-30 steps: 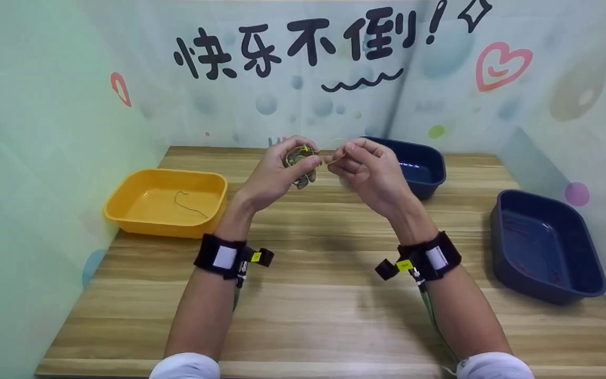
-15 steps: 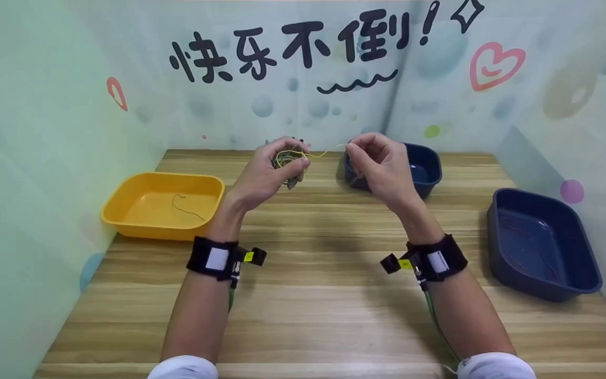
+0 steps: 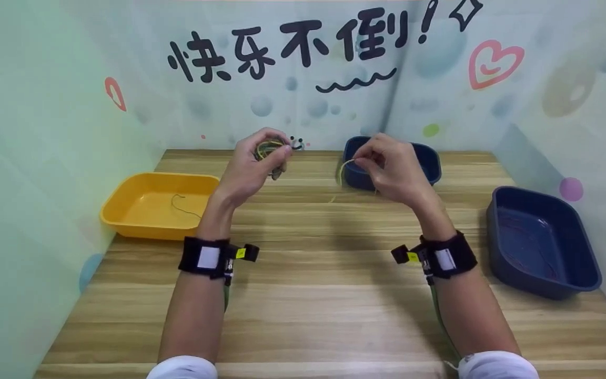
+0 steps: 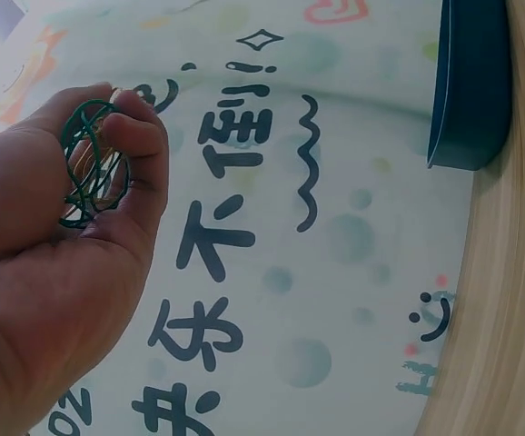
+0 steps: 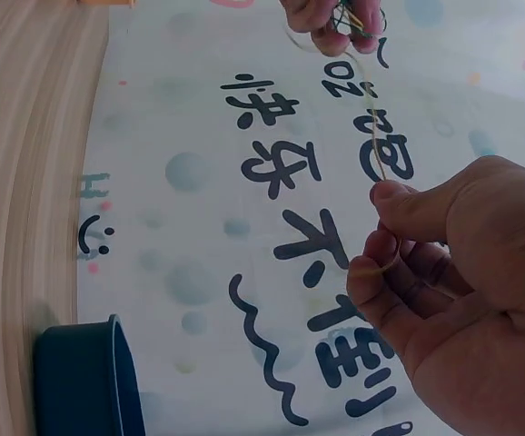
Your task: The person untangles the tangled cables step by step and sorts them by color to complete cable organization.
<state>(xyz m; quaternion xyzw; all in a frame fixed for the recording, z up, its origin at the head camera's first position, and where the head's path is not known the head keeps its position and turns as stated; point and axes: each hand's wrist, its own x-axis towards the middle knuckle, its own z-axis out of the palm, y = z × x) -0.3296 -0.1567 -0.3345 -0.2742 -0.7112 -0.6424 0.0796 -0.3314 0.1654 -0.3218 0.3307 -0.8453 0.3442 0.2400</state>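
My left hand holds a tangled bundle of thin green and yellow wires between thumb and curled fingers. In the left wrist view, green loops of that bundle stand out against the palm. To the right, my right hand pinches a single yellow wire between thumb and forefinger. One end of this wire droops from the fingertips in the head view. In the right wrist view, the yellow wire stretches up toward the left hand; whether it is still joined to the bundle I cannot tell.
A yellow tray on the left holds one thin dark wire. Behind the right hand stands a small navy bin. A larger navy bin at the right has several thin reddish wires in it. A patterned wall closes the back.
My hands have moved apart, the left one leftward with the bundle, the right one rightward. The yellow wire, stretched between both hands half a second ago, now droops from the right fingertips.
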